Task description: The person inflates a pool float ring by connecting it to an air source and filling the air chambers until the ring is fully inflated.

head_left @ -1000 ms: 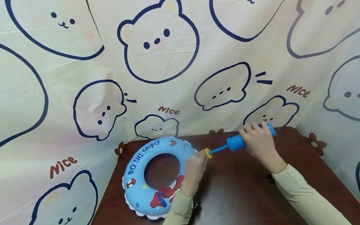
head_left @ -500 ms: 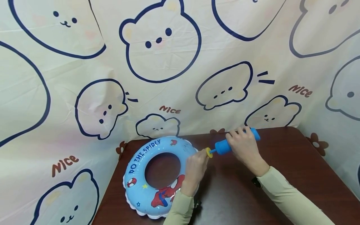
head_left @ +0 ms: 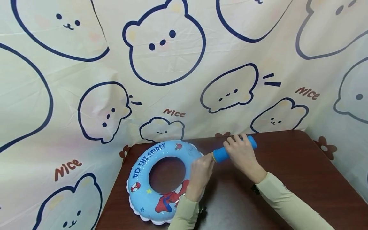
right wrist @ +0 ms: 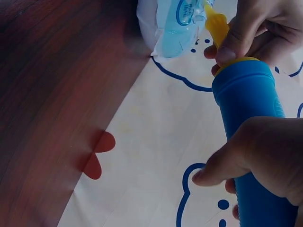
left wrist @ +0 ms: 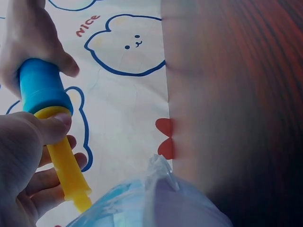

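A blue hand pump (head_left: 220, 155) with a yellow nozzle (left wrist: 68, 170) points toward a light-blue inflatable swim ring (head_left: 137, 191) printed with "DO THE SPIDEY". My left hand (head_left: 201, 172) pinches the yellow nozzle between thumb and fingers, beside the ring's right side. Around the blue barrel, my right hand (head_left: 242, 156) is wrapped, up and to the right of the left hand. The barrel sits right against the yellow flange, hiding the thin rod. In the left wrist view, the nozzle tip overlaps the edge of the ring. The left forearm covers the ring's lower right part.
A dark brown wooden table (head_left: 287, 191) lies under the ring and hands. Behind it hangs a pale cloth backdrop (head_left: 172, 95) with bear outlines and "Nice" lettering, meeting the table's back edge.
My right hand has slid the blue barrel left and down toward my left hand, so the exposed rod has shortened and vanished. The left hand and ring have stayed in place.
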Action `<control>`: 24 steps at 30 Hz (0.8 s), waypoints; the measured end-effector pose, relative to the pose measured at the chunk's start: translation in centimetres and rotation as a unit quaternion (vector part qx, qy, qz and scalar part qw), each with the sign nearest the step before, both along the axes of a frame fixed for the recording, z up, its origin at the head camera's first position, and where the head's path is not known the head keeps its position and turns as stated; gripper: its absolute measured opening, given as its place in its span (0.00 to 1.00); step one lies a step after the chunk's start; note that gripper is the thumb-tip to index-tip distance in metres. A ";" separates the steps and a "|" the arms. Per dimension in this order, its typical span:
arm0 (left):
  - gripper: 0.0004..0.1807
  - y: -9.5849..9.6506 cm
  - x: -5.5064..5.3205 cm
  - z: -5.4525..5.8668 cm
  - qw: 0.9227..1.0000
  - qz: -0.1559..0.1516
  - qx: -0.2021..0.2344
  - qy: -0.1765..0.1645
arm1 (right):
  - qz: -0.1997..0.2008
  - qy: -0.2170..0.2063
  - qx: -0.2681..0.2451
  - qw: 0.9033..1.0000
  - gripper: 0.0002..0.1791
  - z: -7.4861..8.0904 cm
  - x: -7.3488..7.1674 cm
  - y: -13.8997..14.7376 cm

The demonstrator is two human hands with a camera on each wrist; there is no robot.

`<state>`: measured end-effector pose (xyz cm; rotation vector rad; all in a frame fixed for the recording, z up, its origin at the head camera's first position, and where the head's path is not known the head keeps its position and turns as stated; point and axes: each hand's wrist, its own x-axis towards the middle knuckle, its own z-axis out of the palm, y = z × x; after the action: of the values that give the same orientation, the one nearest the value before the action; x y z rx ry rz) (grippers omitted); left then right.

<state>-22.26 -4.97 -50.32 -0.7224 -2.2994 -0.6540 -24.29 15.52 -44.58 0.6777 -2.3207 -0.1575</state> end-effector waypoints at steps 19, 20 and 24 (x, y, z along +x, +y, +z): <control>0.11 -0.1 -0.1 0.2 1.000 0.001 -0.017 -0.022 | -0.035 -0.028 -0.041 0.998 0.38 3.3 0.5 10.0; 0.11 -0.1 0.0 0.1 1.000 0.002 -0.019 -0.021 | -0.039 -0.029 -0.043 0.998 0.37 3.3 0.6 10.4; 0.11 0.1 0.1 -0.2 1.000 0.006 -0.027 -0.008 | -0.052 -0.038 -0.048 0.997 0.39 3.4 1.0 11.3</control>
<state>-22.16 -4.82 -50.48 -0.7294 -2.3418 -0.5954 -23.32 26.83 -41.15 0.5226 -2.4201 -0.0694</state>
